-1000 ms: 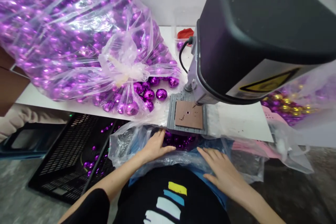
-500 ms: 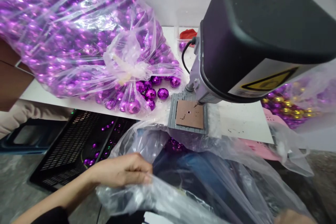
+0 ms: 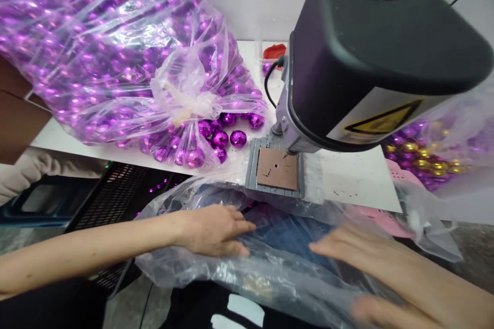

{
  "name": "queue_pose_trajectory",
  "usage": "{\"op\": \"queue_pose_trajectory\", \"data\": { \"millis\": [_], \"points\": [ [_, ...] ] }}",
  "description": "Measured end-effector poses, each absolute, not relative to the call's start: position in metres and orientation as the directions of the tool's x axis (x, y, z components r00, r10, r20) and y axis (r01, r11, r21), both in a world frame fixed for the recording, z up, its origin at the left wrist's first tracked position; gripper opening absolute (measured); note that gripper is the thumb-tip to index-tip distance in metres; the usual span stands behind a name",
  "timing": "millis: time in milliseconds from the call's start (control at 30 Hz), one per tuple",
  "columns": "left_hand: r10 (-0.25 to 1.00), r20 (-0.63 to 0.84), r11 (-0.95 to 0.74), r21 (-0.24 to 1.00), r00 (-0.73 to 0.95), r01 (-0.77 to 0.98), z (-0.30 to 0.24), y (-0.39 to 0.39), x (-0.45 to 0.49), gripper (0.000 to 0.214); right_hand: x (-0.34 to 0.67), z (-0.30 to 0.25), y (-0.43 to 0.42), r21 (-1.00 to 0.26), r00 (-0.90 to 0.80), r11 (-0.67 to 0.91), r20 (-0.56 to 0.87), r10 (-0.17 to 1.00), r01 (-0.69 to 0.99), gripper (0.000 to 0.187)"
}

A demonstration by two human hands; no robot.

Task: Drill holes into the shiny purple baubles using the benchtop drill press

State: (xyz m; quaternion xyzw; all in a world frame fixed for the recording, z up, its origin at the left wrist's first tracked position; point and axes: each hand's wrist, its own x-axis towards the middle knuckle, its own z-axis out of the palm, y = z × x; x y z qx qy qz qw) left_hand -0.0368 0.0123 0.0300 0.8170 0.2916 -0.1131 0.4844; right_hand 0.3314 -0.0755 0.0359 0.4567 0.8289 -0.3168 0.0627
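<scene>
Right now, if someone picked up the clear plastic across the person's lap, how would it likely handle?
The clear plastic is probably floppy, as it lies in loose, uneven creases around the left hand. It looks light for its size, since blue material shows through it, suggesting a thin film. Its glossy highlights hint that it may be slippery.

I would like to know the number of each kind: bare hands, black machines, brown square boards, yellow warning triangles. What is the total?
Bare hands: 2 (left hand, right hand)
Black machine: 1
Brown square board: 1
Yellow warning triangle: 1
Total: 5
</scene>
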Motion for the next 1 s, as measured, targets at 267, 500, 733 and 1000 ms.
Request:
{"op": "queue_pose_trajectory", "data": {
  "millis": [267, 500, 733, 1000],
  "points": [
    [0.125, -0.783, -0.322, 0.549, 0.609, 0.772, -0.058, -0.051, -0.117, 0.096, 0.320, -0.062, -0.101, -0.304, -0.420, 0.299, -0.756, 0.503, 0.905, 0.057],
    [0.389, -0.566, -0.497, 0.535, 0.727, 0.683, -0.035, -0.001, -0.062, 0.030, 0.318, -0.082, -0.069, -0.291, -0.375, 0.241, -0.639, 0.671, 0.926, 0.040],
    [0.599, -0.516, -0.428, 0.439, 0.612, 0.790, -0.038, 0.031, -0.053, 0.063, 0.345, -0.094, -0.025, -0.105, -0.107, 0.059, -0.553, 0.826, 0.993, 0.056],
    [0.782, -0.017, -0.603, 0.232, 0.623, 0.763, 0.002, 0.110, -0.035, 0.043, 0.318, -0.036, -0.041, -0.342, -0.341, 0.125, -0.698, 0.629, 0.931, 0.050]
  ]
}}
